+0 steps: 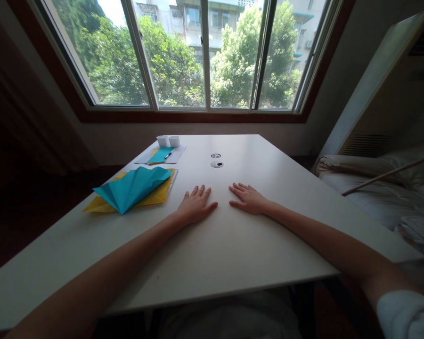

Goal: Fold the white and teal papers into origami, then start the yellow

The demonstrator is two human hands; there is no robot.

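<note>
My left hand (195, 205) lies palm down on the white table (212, 259), its fingers stretched out and the thumb spread to the right. To its left is a creased sheet of blue paper (134, 187), resting on top of yellow paper (154, 195). My right hand (248, 197) also rests flat on the table, fingers apart and pointing left toward the other hand. Neither hand holds anything, and a gap of bare tabletop separates them. Beyond the hands sit two small round flat items (216, 164), one behind the other; their kind is too small to tell.
At the table's far left, two small white containers (168, 141) stand by white sheets, a smaller blue paper (159, 154) and a pen (168, 154). A window (205, 61) spans the wall behind. On the right is a covered piece of furniture (371, 188) with a thin stick (385, 176).
</note>
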